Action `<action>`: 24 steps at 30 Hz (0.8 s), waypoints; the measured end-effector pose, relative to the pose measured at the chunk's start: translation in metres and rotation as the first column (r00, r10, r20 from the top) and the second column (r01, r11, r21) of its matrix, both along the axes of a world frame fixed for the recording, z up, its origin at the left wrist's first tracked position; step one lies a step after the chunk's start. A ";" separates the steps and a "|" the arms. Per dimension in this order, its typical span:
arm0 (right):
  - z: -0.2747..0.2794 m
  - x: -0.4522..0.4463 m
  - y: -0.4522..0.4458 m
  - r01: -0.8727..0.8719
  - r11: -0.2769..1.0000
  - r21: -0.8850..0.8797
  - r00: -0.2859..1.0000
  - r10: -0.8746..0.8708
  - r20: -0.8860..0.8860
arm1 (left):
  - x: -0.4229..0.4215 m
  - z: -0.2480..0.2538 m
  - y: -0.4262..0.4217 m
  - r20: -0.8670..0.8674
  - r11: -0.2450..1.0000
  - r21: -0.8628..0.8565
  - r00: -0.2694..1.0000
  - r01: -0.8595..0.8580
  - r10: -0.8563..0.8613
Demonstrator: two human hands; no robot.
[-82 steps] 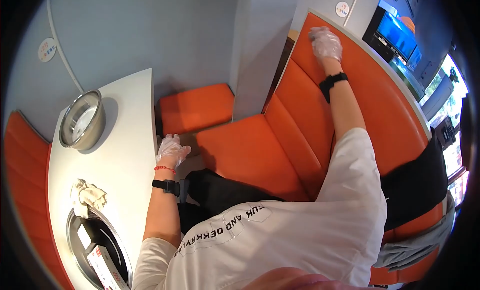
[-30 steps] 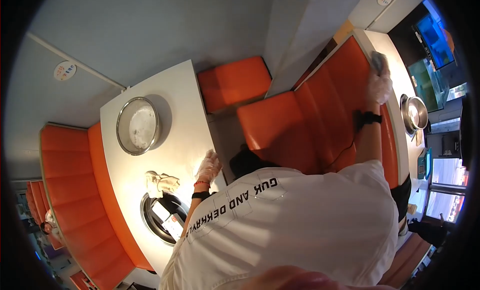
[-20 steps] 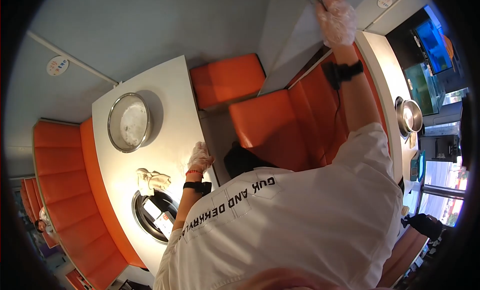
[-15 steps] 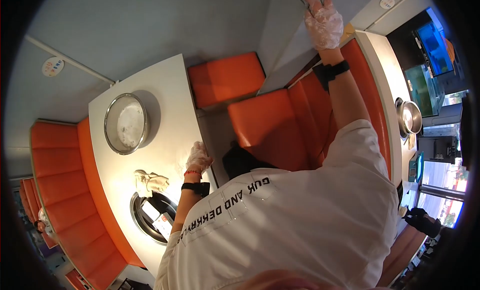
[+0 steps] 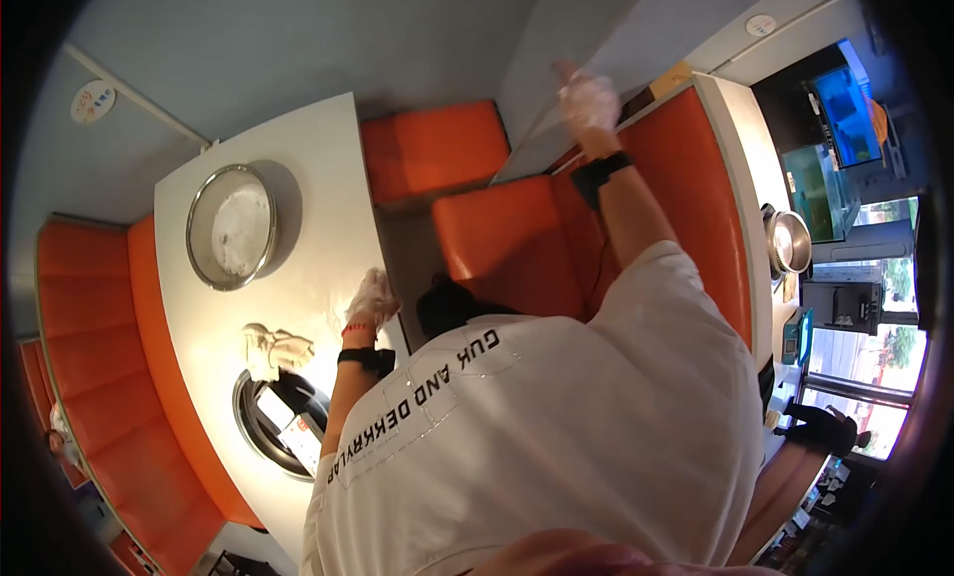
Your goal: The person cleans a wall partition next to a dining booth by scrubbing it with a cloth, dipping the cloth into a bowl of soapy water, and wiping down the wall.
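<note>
Nearer the small orange seat (image 5: 437, 149) than half a second ago, the right hand (image 5: 588, 103) blurs before the grey pillar (image 5: 555, 39); I cannot tell its fingers' spread or hold. Loosely bent and apparently empty, the left hand's fingers rest at the white table's (image 5: 333, 159) edge, near a crumpled cloth (image 5: 278, 349). One orange backrest (image 5: 686, 198) blocks the far table (image 5: 757, 164).
</note>
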State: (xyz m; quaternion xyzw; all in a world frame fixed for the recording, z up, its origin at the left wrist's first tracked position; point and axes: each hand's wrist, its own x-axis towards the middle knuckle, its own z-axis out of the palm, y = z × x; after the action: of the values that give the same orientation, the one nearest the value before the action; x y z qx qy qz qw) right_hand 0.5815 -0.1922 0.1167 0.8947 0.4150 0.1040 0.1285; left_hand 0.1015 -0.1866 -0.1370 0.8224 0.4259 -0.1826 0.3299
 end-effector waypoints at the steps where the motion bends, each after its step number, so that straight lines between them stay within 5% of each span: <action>1: 0.006 0.020 -0.002 0.001 0.993 0.116 0.999 -0.007 0.049 | -0.001 0.002 -0.002 -0.019 1.000 -0.021 1.000 -0.010 0.010; 2: 0.008 0.030 -0.006 -0.009 0.975 0.224 0.997 -0.010 0.082 | 0.007 0.033 -0.001 -0.065 0.995 -0.075 0.996 -0.061 0.056; 4: 0.063 0.012 -0.016 -0.197 0.867 0.458 0.967 0.249 -0.054 | 0.018 0.071 0.001 -0.120 0.983 -0.129 0.986 -0.129 0.114; 7: 0.036 0.022 -0.008 -0.286 0.933 0.221 0.906 0.187 0.380 | 0.016 0.051 0.002 -0.097 0.953 -0.173 0.967 -0.249 0.235; 10: 0.022 0.029 -0.002 -0.431 0.828 0.358 0.865 0.267 0.425 | 0.016 0.068 -0.005 -0.042 0.997 -0.011 0.996 -0.074 0.073; 16: 0.024 0.014 -0.001 -0.318 0.868 0.380 0.902 0.154 0.403 | 0.024 0.073 0.001 -0.096 0.991 -0.091 0.991 -0.100 0.092; 19: 0.030 0.017 -0.004 -0.379 0.686 0.621 0.921 0.347 0.180 | 0.037 0.085 0.007 -0.154 0.988 -0.084 0.981 -0.129 0.115; 24: 0.020 0.027 -0.002 -0.458 0.647 0.610 0.889 0.338 0.309 | 0.036 0.066 0.006 -0.162 0.998 0.010 0.985 -0.057 0.058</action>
State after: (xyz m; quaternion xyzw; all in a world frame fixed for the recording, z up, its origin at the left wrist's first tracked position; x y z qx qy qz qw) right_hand 0.6089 -0.1941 0.1369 0.7544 0.5239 0.3457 -0.1920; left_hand 0.1371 -0.1804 -0.0711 0.7932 0.4753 -0.2382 0.2970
